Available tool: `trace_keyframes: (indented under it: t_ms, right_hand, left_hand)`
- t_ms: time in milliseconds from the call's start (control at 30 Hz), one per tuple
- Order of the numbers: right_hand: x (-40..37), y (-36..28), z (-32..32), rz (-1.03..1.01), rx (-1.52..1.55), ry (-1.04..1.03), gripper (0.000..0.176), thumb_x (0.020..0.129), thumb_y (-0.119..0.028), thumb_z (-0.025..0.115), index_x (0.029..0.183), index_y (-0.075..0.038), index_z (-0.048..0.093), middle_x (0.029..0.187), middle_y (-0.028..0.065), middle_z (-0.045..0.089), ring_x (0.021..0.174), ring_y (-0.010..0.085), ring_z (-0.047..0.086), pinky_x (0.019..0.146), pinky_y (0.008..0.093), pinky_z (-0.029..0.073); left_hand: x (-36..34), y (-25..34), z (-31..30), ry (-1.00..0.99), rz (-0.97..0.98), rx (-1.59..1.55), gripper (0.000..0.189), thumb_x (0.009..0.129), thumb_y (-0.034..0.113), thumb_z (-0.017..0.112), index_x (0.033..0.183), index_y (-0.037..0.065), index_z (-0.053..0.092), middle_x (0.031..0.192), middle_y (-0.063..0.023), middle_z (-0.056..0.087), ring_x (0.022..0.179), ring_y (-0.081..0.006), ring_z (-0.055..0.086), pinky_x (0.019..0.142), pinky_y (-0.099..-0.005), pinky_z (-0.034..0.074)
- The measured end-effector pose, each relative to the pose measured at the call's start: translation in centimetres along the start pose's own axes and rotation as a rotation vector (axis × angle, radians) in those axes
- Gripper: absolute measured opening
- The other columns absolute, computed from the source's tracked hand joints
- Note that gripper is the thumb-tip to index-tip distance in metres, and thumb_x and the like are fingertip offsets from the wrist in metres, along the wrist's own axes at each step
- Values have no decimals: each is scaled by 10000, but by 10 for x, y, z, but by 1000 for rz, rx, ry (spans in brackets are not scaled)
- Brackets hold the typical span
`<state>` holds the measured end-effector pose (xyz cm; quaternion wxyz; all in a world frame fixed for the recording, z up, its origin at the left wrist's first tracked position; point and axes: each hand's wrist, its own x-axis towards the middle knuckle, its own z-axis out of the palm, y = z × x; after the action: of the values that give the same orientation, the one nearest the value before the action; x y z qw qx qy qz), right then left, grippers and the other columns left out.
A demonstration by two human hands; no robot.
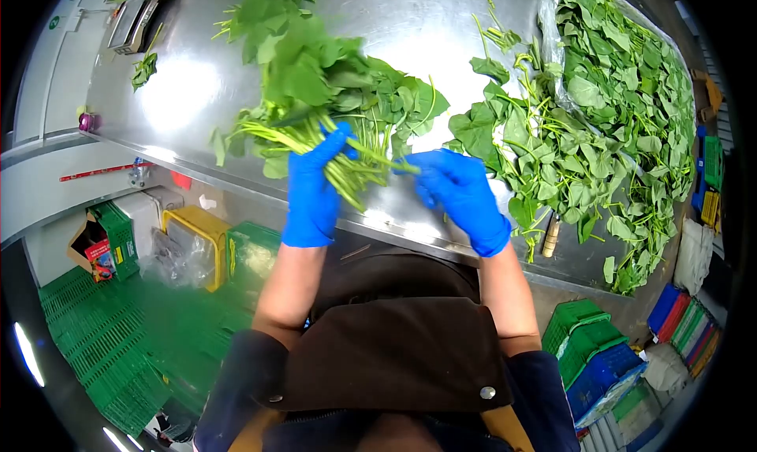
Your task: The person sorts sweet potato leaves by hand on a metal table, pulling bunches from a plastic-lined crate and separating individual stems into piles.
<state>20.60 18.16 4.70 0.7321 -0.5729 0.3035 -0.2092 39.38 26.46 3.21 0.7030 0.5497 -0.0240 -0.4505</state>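
Note:
My left hand (314, 188), in a blue glove, is closed around a bunch of leafy greens (315, 89), its stems sticking out below the fist. My right hand (465, 196), also gloved in blue, is to the right of it. Its fingers are pinched at the end of a thick stem (378, 158) that slants out of the bunch. Behind the bunch, more greens (406, 101) lie on the metal table (402, 14). A large loose pile of greens (544, 152) spreads to the right of my right hand.
A clear plastic bag (550, 38) holds more greens (631, 81) at the right. A wooden handle (551, 236) pokes out near the table's front edge. A dark tray (142, 18) sits far left. Green crates (98, 326) and a yellow crate (193, 223) stand below left, a blue crate (603, 381) below right.

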Motion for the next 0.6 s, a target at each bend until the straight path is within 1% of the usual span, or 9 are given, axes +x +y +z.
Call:
trace_keyframes:
  t_ms: [67, 133, 300, 400, 467, 500, 533, 567, 600]
  right_hand:
    - [-10, 0, -25, 59, 66, -49, 238, 894, -132, 507, 1035, -33, 671, 757, 26, 626, 603, 75, 509, 543, 215, 420]
    - [-9, 4, -46, 164, -7, 63, 225, 862, -103, 531, 1017, -29, 678, 677, 3, 572, 560, 52, 460, 500, 199, 380]
    - [16, -5, 17, -128, -34, 44, 477, 824, -35, 589, 1289, -87, 497, 842, -12, 619, 610, 55, 484, 578, 198, 415]
    - [24, 4, 40, 11, 51, -31, 419, 829, -65, 610, 1242, -75, 543, 911, 22, 651, 691, 70, 552, 619, 218, 459]
    - [24, 10, 25, 172, -42, -35, 381, 839, -80, 607, 1217, -61, 564, 881, 26, 627, 677, 53, 550, 566, 203, 461]
    - [22, 10, 19, 94, -101, 20, 241, 856, -111, 589, 1083, -61, 653, 761, -1, 622, 621, 52, 536, 513, 196, 439]
    - [18, 0, 7, 57, -195, 4, 198, 868, -132, 569, 1013, -64, 686, 762, -2, 621, 624, 45, 533, 502, 197, 432]
    - [12, -5, -8, 202, -220, 42, 184, 860, -124, 570, 977, -67, 700, 775, -10, 629, 624, 47, 534, 509, 206, 437]
    - [10, 6, -25, 154, -340, 91, 212, 867, -151, 581, 1035, -63, 677, 823, 29, 647, 607, 73, 544, 531, 219, 455]
  left_hand:
    - [7, 13, -11, 61, 13, -44, 181, 815, 62, 643, 981, 8, 597, 824, -75, 617, 709, -163, 590, 639, -270, 490]
    - [9, 23, -20, 100, 54, -87, 201, 830, 93, 645, 1010, 21, 592, 830, -76, 620, 735, -162, 598, 655, -275, 494]
    - [10, 13, -19, 13, -34, -85, 207, 824, 56, 635, 1019, 2, 591, 844, -89, 626, 743, -175, 608, 671, -280, 505]
    - [1, 4, -10, 4, -41, -142, 216, 817, 42, 634, 1022, -13, 596, 845, -95, 630, 714, -172, 602, 653, -268, 501]
    - [2, 7, -17, 73, 21, -89, 220, 813, 37, 636, 1023, -16, 595, 840, -92, 628, 705, -169, 599, 647, -267, 501]
    - [5, 9, -22, 106, 50, -64, 223, 812, 35, 637, 1024, -18, 594, 837, -90, 627, 701, -167, 598, 644, -267, 502]
    - [11, 16, -35, 81, 82, -61, 203, 820, 36, 632, 1014, -13, 596, 839, -90, 627, 707, -168, 601, 649, -274, 509]
    - [15, 21, -43, 107, 92, -92, 218, 817, 34, 637, 1024, 0, 581, 859, -86, 617, 731, -166, 598, 661, -280, 502]
    - [17, 27, -47, 135, 105, -123, 235, 814, 33, 642, 1035, 12, 566, 880, -83, 607, 755, -164, 596, 673, -285, 494]
